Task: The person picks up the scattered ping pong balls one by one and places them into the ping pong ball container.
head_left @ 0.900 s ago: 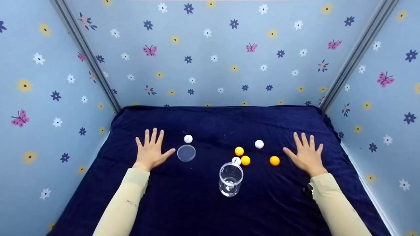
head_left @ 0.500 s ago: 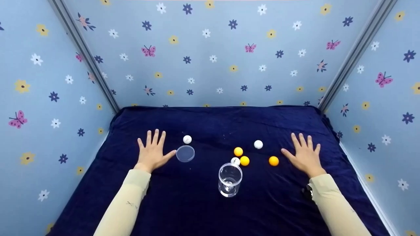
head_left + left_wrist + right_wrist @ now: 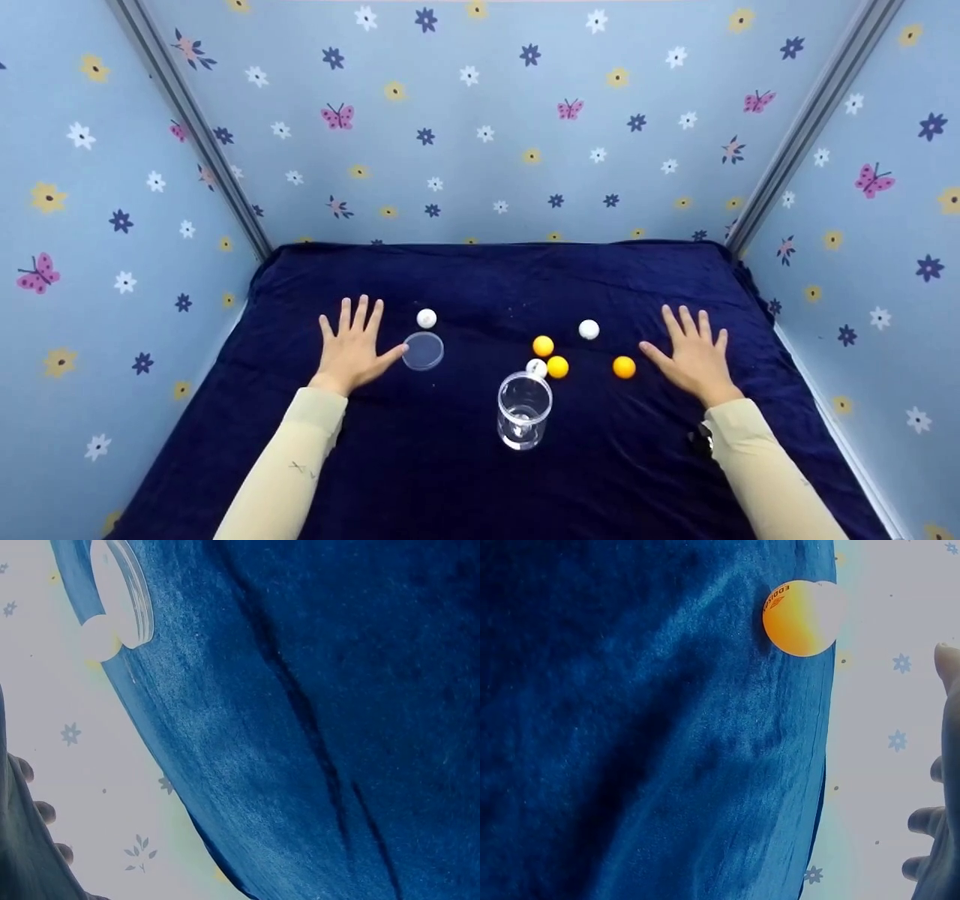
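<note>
My left hand [image 3: 351,358] is held over the dark cloth with fingers spread and straight, its thumb tip overlapping the left edge of a clear round lid [image 3: 423,351]. Just behind that lid lies a white ping-pong ball [image 3: 426,319]. On the other side, my right hand [image 3: 694,361] is spread too, holding nothing, its thumb pointing at an orange ping-pong ball [image 3: 624,367]. Between the hands stands a clear open jar [image 3: 523,412], upright. In the right wrist view the orange ball [image 3: 799,619] shows lettering; the left wrist view catches the lid [image 3: 127,596].
Two more orange balls [image 3: 543,346] and a white ball [image 3: 536,368] cluster behind the jar. Another white ball [image 3: 589,329] lies further right. A wrinkled navy cloth [image 3: 465,480] covers the table, with patterned walls [image 3: 480,150] on three sides.
My left hand has drifted slightly right, its thumb coming over the lid's edge. My right hand has shifted slightly left. The balls, lid and jar stay in place as the head view shifts a little.
</note>
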